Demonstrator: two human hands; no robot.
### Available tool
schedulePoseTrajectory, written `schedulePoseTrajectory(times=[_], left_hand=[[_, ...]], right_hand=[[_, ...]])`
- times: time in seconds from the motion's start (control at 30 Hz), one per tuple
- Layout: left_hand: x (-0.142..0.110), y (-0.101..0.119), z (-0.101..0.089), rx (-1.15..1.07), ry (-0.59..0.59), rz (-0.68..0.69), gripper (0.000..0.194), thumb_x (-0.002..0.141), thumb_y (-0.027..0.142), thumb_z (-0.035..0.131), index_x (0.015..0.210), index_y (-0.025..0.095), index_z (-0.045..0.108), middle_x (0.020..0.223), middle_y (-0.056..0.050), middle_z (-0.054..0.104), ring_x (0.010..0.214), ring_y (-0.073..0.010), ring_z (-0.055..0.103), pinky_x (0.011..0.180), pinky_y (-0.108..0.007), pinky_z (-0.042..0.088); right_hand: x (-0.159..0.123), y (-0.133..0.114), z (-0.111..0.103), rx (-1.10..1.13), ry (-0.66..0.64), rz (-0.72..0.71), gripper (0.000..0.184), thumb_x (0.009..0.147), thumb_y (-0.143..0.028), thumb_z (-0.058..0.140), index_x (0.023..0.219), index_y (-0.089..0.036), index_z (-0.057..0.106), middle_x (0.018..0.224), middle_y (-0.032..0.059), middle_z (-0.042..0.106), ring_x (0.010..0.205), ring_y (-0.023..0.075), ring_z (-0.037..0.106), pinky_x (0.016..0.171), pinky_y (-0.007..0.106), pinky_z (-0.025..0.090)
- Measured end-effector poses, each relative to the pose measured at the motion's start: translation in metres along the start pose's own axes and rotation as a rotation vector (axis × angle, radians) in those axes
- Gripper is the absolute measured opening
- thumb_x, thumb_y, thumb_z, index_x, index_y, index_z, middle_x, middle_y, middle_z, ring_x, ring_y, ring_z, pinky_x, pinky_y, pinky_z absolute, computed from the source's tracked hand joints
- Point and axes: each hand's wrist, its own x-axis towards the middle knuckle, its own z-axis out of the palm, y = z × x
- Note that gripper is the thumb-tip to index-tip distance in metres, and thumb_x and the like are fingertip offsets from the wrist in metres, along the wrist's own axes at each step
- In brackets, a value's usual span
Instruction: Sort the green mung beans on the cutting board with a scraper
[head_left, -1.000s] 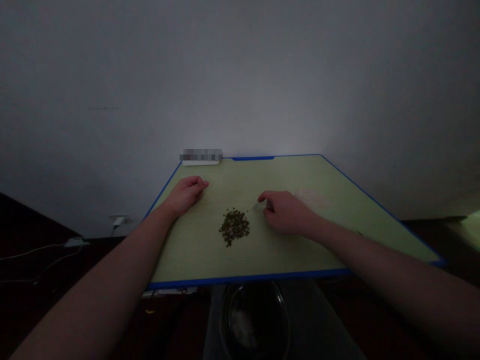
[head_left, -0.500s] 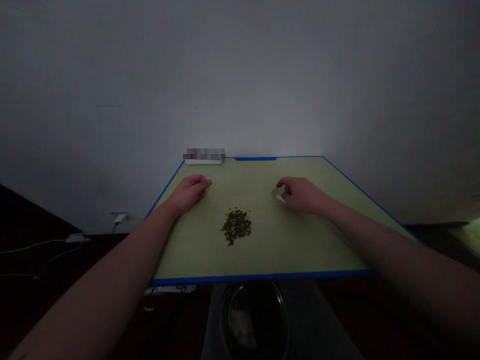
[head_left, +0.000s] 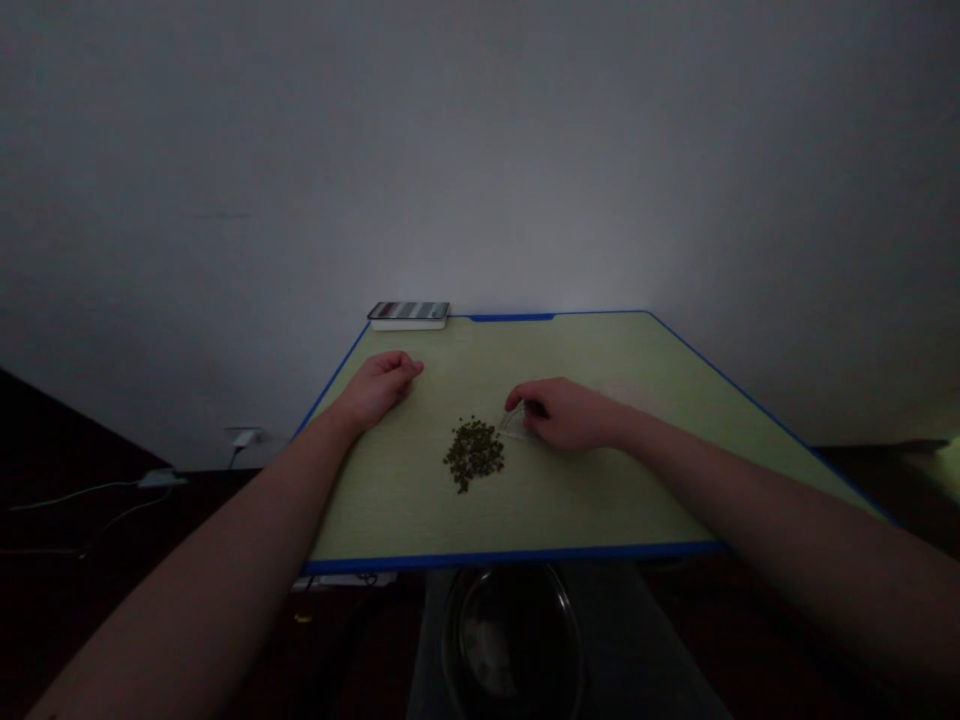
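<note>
The pile of small greenish-brown pieces (head_left: 474, 452) lies loose on the pale surface (head_left: 405, 510), between the two hands and nearer the front edge than the back. Just beside its right side is a clear, thin-walled object (head_left: 514, 423), grasped by the fingers (head_left: 523, 392) of the right hand (head_left: 568, 412) (a small cup, perhaps, though the dim light makes that a guess). The left hand (head_left: 381, 388) rests beyond the pile to the left, its fingers curled inward with nothing showing in them.

A low, quick sweep of the clear object could scatter the loose pieces, I think; a weak pinch on its smooth wall might let it slip. Pieces pushed over the blue front edge (head_left: 517, 555) could fall.

As for containers, the clear object's contents, if any, can't be made out. Below the edge, at the person's lap, sits a round, shiny bowl (head_left: 448, 640); its inside is too dark to read.
</note>
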Motion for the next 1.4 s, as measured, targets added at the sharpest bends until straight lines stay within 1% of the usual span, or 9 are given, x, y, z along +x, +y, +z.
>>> schedulePoseTrajectory(times=[0.2,0.3,0.53,0.63,0.8,0.93,1.03,1.17,1.4], left_hand=[[-0.002,0.003,0.002,-0.001,-0.005,-0.003,0.027,0.071,0.031,0.061,0.059,0.018,0.040,0.042,0.008,0.032,0.036,-0.0035,0.027,0.036,-0.021,0.016],[-0.002,0.003,0.002,-0.005,-0.007,0.002,0.028,0.071,0.032,0.060,0.059,0.018,0.039,0.042,0.008,0.032,0.036,-0.0036,0.027,0.036,-0.021,0.015],[-0.002,0.001,0.001,0.067,0.022,0.008,0.027,0.070,0.035,0.061,0.059,0.018,0.043,0.042,0.007,0.035,0.036,-0.0042,0.028,0.036,-0.022,0.018],[-0.001,0.001,0.001,0.058,0.015,0.012,0.028,0.068,0.035,0.062,0.058,0.018,0.042,0.042,0.007,0.034,0.036,-0.0042,0.028,0.036,-0.022,0.018],[-0.002,0.002,0.001,0.071,0.023,0.011,0.028,0.069,0.035,0.062,0.058,0.018,0.042,0.042,0.007,0.035,0.036,-0.0041,0.029,0.036,-0.022,0.018],[-0.004,0.003,0.002,0.038,0.015,0.007,0.028,0.070,0.033,0.061,0.059,0.018,0.041,0.042,0.007,0.035,0.036,-0.0039,0.028,0.037,-0.021,0.017],[-0.004,0.004,0.002,0.018,0.010,0.003,0.027,0.070,0.032,0.061,0.059,0.018,0.041,0.041,0.007,0.035,0.036,-0.0041,0.029,0.036,-0.021,0.016],[-0.002,0.002,0.001,0.026,0.007,-0.004,0.028,0.070,0.034,0.061,0.059,0.018,0.041,0.042,0.007,0.035,0.036,-0.0044,0.029,0.036,-0.021,0.016],[-0.001,0.001,0.000,0.045,0.006,0.005,0.028,0.070,0.034,0.061,0.059,0.018,0.041,0.042,0.007,0.035,0.036,-0.0041,0.029,0.037,-0.021,0.016]], right_hand=[[0.003,-0.008,0.010,-0.065,0.078,0.120,0.035,0.073,-0.014,0.048,0.105,-0.018,0.060,0.083,0.0058,0.066,0.068,0.0143,0.055,0.061,0.024,0.038],[0.004,-0.006,0.011,-0.107,0.102,0.195,0.032,0.072,-0.017,0.049,0.102,-0.017,0.061,0.086,0.0070,0.066,0.072,0.0155,0.057,0.064,0.025,0.039],[-0.019,0.027,-0.008,-0.236,0.111,0.378,0.030,0.069,-0.023,0.051,0.098,-0.018,0.059,0.080,0.0084,0.066,0.070,0.0198,0.058,0.060,0.028,0.039],[-0.025,0.037,-0.018,-0.278,0.088,0.405,0.028,0.068,-0.022,0.051,0.094,-0.017,0.060,0.079,0.0086,0.066,0.068,0.0199,0.058,0.058,0.028,0.038],[-0.008,0.034,-0.021,-0.299,0.061,0.335,0.033,0.070,-0.019,0.049,0.101,-0.017,0.059,0.085,0.0097,0.067,0.074,0.0212,0.059,0.060,0.028,0.038],[0.018,0.024,-0.016,-0.264,0.009,0.212,0.037,0.072,-0.017,0.048,0.108,-0.019,0.058,0.089,0.0083,0.067,0.075,0.0189,0.058,0.063,0.027,0.038],[0.025,0.012,-0.014,-0.226,-0.055,0.103,0.039,0.072,-0.017,0.050,0.110,-0.021,0.058,0.092,0.0060,0.066,0.077,0.0170,0.058,0.065,0.025,0.039],[0.012,-0.003,-0.012,-0.182,-0.125,-0.005,0.038,0.073,-0.018,0.051,0.109,-0.022,0.058,0.094,0.0052,0.066,0.080,0.0175,0.058,0.067,0.025,0.039],[-0.015,-0.012,-0.011,-0.168,-0.111,0.007,0.037,0.073,-0.017,0.048,0.109,-0.021,0.057,0.085,0.0061,0.066,0.073,0.0175,0.057,0.063,0.027,0.037]])
